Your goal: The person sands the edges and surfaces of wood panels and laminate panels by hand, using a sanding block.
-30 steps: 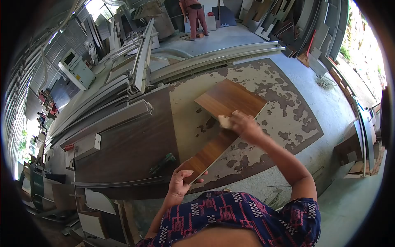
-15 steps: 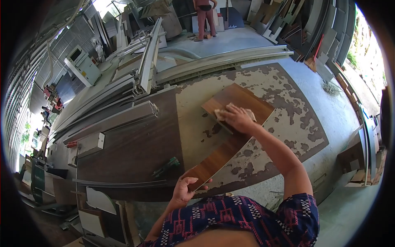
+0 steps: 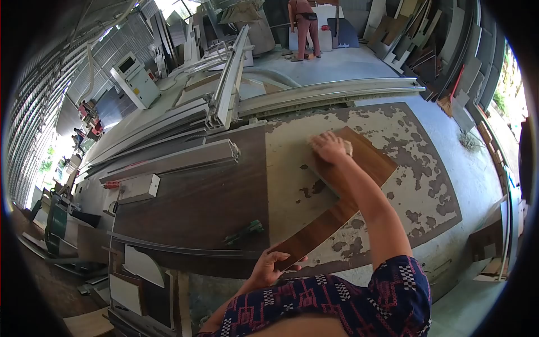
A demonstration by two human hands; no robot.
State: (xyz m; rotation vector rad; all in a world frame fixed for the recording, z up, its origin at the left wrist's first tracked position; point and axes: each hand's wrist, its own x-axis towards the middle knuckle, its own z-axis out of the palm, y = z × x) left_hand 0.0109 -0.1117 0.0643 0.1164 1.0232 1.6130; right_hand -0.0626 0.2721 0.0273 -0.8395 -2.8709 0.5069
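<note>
An L-shaped brown wood-grain board (image 3: 371, 160) lies over the worn, patchy surface of the work table. Its narrow arm reaches toward me, and my left hand (image 3: 272, 268) grips the near end, thumb on top and fingers underneath. At the far left corner of the wide part, my right hand (image 3: 330, 147) presses a tan cloth (image 3: 348, 148) onto the board. The cloth is bunched under the palm and mostly hidden. Left of the board, a dark green hand tool (image 3: 245, 232) rests on the brown part of the table.
Long metal profiles (image 3: 224, 84) are piled beyond and left of the table (image 3: 196, 210). A white box-shaped piece (image 3: 140, 188) sits at the left. A person (image 3: 306, 28) stands at the back. A broom (image 3: 447, 104) and leaning panels (image 3: 415, 39) line the right side.
My right hand has slid the cloth across the board toward its far left edge. My left hand keeps its hold on the near end. The whole view has shifted slightly.
</note>
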